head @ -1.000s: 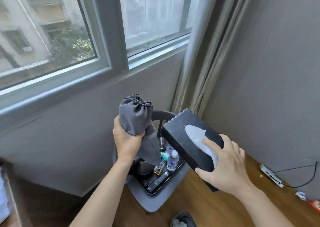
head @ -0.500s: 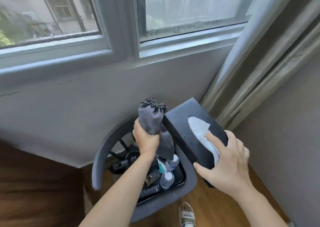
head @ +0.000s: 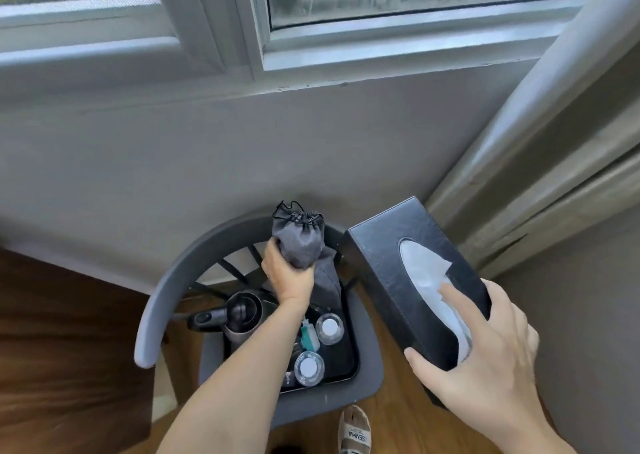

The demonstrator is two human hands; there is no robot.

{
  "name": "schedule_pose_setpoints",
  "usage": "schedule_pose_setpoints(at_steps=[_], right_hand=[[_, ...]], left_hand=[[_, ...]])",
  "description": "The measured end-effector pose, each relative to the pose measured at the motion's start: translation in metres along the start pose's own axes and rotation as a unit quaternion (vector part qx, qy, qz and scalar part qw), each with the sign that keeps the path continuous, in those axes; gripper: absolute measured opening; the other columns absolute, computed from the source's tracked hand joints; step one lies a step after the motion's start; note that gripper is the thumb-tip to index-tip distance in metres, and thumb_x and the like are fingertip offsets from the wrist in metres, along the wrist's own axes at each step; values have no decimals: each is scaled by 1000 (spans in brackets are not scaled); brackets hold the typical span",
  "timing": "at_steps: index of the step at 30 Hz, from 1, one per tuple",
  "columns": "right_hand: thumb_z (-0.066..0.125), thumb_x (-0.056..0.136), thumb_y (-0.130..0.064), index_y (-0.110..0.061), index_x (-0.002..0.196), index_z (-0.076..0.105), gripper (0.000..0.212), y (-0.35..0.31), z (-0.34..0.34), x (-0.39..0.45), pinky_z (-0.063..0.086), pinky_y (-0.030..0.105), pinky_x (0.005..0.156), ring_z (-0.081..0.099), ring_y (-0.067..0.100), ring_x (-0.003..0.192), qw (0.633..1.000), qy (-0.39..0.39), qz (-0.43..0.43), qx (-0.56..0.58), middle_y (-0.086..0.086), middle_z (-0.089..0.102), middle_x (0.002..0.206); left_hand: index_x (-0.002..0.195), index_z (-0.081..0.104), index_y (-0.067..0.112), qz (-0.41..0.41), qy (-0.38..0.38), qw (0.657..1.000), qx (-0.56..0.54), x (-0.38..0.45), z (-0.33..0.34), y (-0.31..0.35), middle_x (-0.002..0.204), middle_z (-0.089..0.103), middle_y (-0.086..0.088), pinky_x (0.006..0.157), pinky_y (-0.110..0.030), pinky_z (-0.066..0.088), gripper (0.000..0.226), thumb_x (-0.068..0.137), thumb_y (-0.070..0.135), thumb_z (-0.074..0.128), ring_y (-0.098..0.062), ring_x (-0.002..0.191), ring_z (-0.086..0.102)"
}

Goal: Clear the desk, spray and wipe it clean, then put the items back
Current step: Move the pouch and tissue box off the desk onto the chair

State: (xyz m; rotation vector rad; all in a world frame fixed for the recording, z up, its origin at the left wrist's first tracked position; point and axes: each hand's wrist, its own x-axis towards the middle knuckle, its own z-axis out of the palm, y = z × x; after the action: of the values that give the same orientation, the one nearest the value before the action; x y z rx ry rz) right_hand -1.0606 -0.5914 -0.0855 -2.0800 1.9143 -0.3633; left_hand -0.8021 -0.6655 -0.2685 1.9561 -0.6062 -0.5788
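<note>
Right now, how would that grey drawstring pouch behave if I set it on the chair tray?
The grey drawstring pouch looks soft: its lower cloth hangs limp below the left hand. It would probably slump rather than stand. The bulging top suggests something bulky inside, so it might topple against the kettle.

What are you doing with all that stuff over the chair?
A person is moving things off a desk. The left hand grips a grey drawstring pouch, and the right hand holds a black tissue box, both held above a grey chair. On the chair's seat sits a black tray that already holds a kettle and two small bottles.
</note>
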Motion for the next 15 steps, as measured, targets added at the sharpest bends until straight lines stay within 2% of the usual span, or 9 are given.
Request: schedule_pose_setpoints(at_steps=[2, 4, 6, 8, 15], right_hand=[[76, 48, -69, -43, 134, 52, 93, 4, 8, 1, 34, 65, 103, 41, 38, 131, 1000, 4, 6, 3, 6, 40, 149], [77, 45, -68, -42, 134, 54, 95, 6, 15, 2, 34, 65, 103, 41, 38, 131, 1000, 10, 10, 7, 6, 41, 148], [78, 43, -68, -41, 133, 55, 96, 7, 23, 2, 35, 64, 103, 41, 38, 131, 1000, 15, 12, 6, 6, 41, 147], [78, 43, -67, -42, 133, 55, 96, 7, 28, 2, 34, 64, 103, 42, 38, 131, 1000, 18, 14, 8, 5, 42, 147], [71, 46, -73, -43, 134, 54, 94, 6, 36, 0, 33, 64, 105, 40, 39, 133, 1000, 6, 18, 10, 6, 40, 148]], left_hand=[[141, 49, 10, -15, -12, 1000, 14, -1, 1, -8, 142, 55, -13, 111, -34, 33, 85, 69, 8, 94, -32, 139, 41], [142, 47, 9, -25, -24, 999, 37, 0, 3, -18, 145, 54, -15, 115, -36, 31, 84, 71, 8, 92, -32, 142, 39], [136, 49, 11, -23, -28, 997, 64, 4, 5, -29, 142, 56, -13, 118, -46, 38, 79, 70, 12, 93, -34, 139, 42], [133, 49, 14, -26, -32, 996, 80, 8, 7, -38, 139, 58, -10, 115, -53, 42, 77, 70, 16, 93, -32, 136, 45], [136, 41, 13, -21, -50, 986, 156, 16, 6, -52, 145, 50, -14, 113, -55, 41, 91, 64, 21, 96, -38, 135, 43]])
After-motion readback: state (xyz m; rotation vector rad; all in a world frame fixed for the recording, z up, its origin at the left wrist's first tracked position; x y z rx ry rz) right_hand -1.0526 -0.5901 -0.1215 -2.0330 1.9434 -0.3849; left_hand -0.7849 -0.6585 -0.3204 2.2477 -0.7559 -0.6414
